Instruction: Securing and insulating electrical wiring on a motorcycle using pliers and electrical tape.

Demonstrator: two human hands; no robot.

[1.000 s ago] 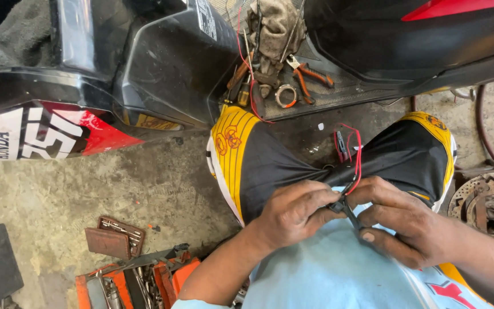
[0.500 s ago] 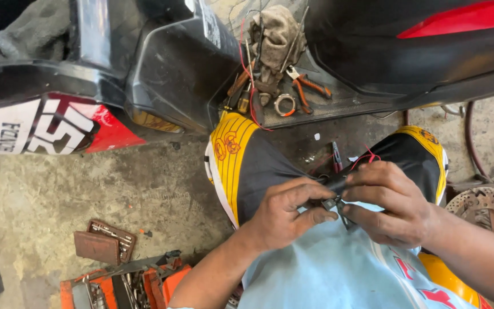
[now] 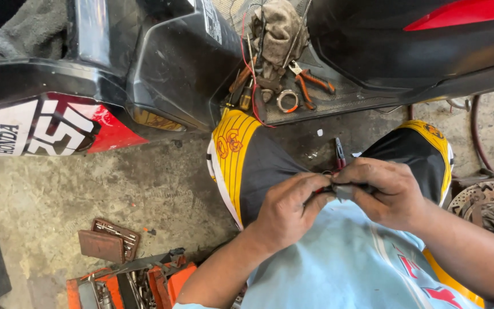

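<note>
My left hand (image 3: 286, 210) and my right hand (image 3: 385, 189) meet over my lap, fingers pinched together on a small dark part with red wire (image 3: 334, 189) between them. A thin dark tool tip with a red wire (image 3: 338, 153) sticks up just above my right hand's fingers. Which hand holds the tool I cannot tell. My knees in black and yellow shorts (image 3: 241, 154) frame the hands, and a light blue shirt lies below them.
A black and red scooter (image 3: 161, 74) stands in front, its footboard holding orange-handled pliers (image 3: 307, 80), a tape ring (image 3: 287, 100), a rag and loose wires. An orange toolbox (image 3: 127, 283) and a brown bit case (image 3: 108, 240) lie on the concrete at left. A brake disc (image 3: 487, 209) lies right.
Both hands have stayed together over the lap, working the small part; the right hand has slid a little over the left's fingertips and the red wire loop is now mostly hidden.
</note>
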